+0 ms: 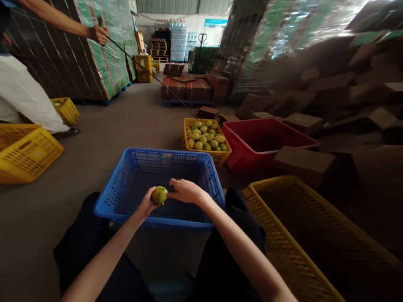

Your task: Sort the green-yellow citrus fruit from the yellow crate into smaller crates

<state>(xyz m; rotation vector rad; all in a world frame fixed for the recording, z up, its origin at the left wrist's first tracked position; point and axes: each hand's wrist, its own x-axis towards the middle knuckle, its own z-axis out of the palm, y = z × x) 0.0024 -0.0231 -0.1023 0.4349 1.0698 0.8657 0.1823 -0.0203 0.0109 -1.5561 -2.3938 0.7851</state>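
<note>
My left hand (147, 204) is closed around a green-yellow mango (159, 195), held above the blue plastic crate (171, 221) between my knees. My right hand (185, 191) hovers just to the right of the fruit. Its thumb points at the mango's side and the index finger is bent, with a gap between them; nothing shows in its grasp. Whether the thumb touches the skin I cannot tell. Beyond the blue crate's far right corner stands a yellow crate (223, 157) heaped with mangoes (205, 135).
A red crate (234, 157) and a large yellow crate (277, 218) stand to my right, near piled cardboard boxes (307, 163). At left, a person's hand (99, 35) holds a long thin rod (151, 73) reaching to the mango crate. Another yellow crate (34, 153) lies nearby.
</note>
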